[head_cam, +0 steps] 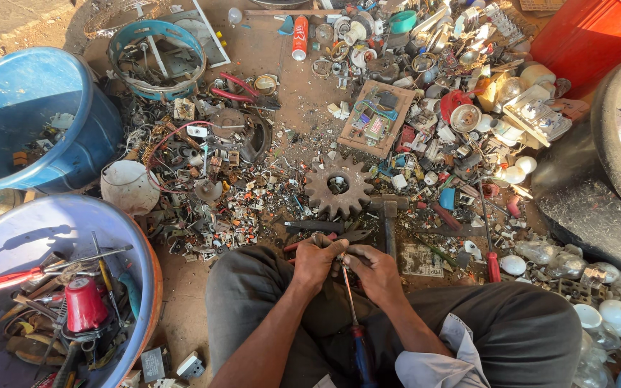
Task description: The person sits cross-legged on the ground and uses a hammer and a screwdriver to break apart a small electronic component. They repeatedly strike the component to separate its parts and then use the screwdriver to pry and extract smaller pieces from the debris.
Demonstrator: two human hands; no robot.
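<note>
Screwdriver [353, 316] – shaft between both hands' grip (handle below).

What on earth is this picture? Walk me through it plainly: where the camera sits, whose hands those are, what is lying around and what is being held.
There is one picture, from a camera worn on a person's head, looking down at their own lap and hands. No machine is involved. The person sits on the ground with legs crossed. The left hand and right hand meet over a small part too hidden to identify, and a screwdriver with a blue and red handle points up between them. In front lie a rusty gear wheel, a hammer and heaps of small electrical scrap and bulbs. At the left stand a blue bucket and a blue basin holding tools.
</note>
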